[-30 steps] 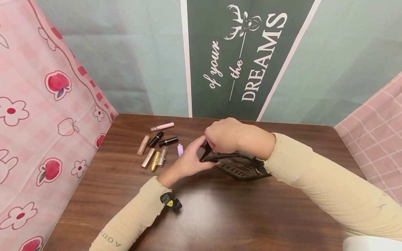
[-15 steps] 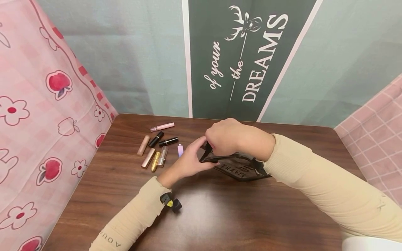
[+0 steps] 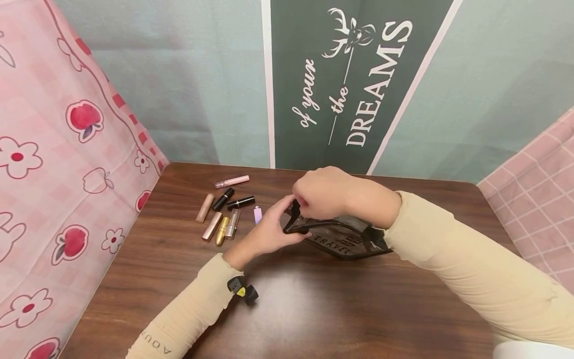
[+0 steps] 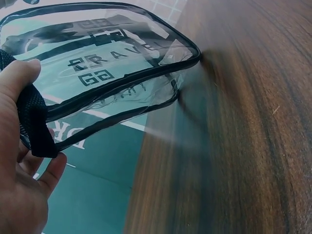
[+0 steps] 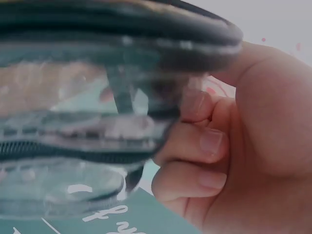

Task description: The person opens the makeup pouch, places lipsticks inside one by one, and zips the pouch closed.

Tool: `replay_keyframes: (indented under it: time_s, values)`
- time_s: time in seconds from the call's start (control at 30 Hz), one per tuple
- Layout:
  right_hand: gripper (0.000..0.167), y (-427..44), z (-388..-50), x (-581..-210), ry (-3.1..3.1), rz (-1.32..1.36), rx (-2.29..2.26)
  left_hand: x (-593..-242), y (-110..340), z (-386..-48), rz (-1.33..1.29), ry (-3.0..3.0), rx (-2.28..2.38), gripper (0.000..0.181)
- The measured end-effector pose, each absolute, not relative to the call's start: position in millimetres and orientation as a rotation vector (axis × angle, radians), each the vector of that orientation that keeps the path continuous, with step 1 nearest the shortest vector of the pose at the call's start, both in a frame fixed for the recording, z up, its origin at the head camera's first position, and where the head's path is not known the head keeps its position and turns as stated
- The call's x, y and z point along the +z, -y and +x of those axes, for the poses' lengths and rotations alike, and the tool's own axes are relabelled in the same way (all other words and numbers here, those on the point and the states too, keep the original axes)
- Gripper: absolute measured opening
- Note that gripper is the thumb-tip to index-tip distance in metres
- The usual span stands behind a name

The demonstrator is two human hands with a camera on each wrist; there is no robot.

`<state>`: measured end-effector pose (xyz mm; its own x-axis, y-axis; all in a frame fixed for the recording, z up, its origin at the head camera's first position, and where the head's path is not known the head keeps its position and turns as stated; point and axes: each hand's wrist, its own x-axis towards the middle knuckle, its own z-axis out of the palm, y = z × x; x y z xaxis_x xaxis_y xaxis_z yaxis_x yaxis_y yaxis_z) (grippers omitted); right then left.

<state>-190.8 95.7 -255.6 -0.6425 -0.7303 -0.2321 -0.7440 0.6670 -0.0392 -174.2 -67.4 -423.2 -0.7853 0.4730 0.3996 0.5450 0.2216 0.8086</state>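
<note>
1. Head view: the left hand [image 3: 269,230] and right hand [image 3: 325,193] meet at one end of a clear, black-trimmed plastic bag [image 3: 345,238] over the brown wood-grain tabletop [image 3: 287,324]; a shiny gold bullet-shaped tube [image 3: 221,231] lies left, among others.
2. Left wrist view: thumb and fingers clamp the bag's black fabric tab [image 4: 35,124].
3. Right wrist view: curled fingers seem to pinch the edge by the dark toothed zip [image 5: 19,147]; contact is hidden. Probably the zip is being worked; next calls for holding the tab taut and pulling evenly.
</note>
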Motion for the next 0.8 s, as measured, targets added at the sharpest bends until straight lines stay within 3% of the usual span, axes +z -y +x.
replay_keyframes:
  time_s: [0.37,0.8]
  values:
    - [0.012,-108,-195,-249,-2.625,-1.233,0.016,-426,68,-174,-1.009,2.374,-1.690,0.077]
    - [0.025,-111,-195,-256,-2.614,-1.473,0.043,-429,70,-176,-0.997,2.405,-1.700,0.074]
